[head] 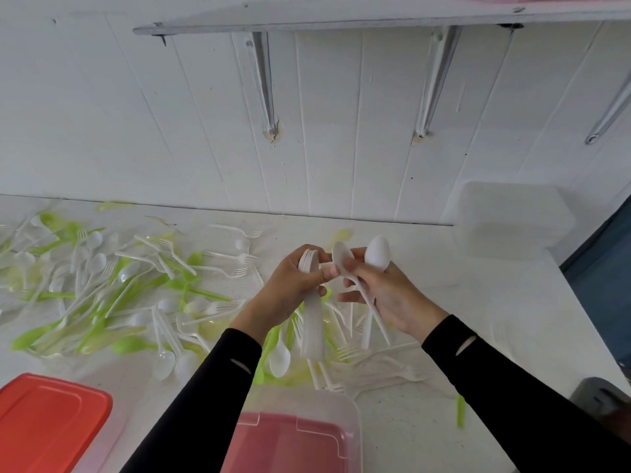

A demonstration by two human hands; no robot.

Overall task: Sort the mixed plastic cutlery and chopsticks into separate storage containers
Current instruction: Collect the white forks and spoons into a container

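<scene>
Left hand [300, 278]: fingers curled round a thick stack of white spoons [312, 322], bowls at the fingertips, handles hanging down past the wrist. Right hand [386, 295]: gripping a pair of white spoons [377, 254] by the handles, bowls pointing up and apart, handles crossing below the palm. Both hands raised above the white table [478, 302], close together, thumbs nearly touching at the neck of the nearer spoon of the pair. Black sleeves [211, 387] on both forearms. Mixed cutlery pile [119, 285]: white, clear and green forks and spoons, scattered flat across the left half of the table and continuing beneath the hands; chopsticks not distinguishable in the pile. Clear container [341, 414] at the near edge, just below the forearms, with a pink lid [286, 438] visible through its wall. Red lid [47, 421] at the near left corner, apart from the pile. Second clear container [512, 216] at the far right, against the white panelled wall [341, 148]. Single green piece [461, 409] lying alone at the near right. Grey object [601, 397] at the right edge, partly out of view.
</scene>
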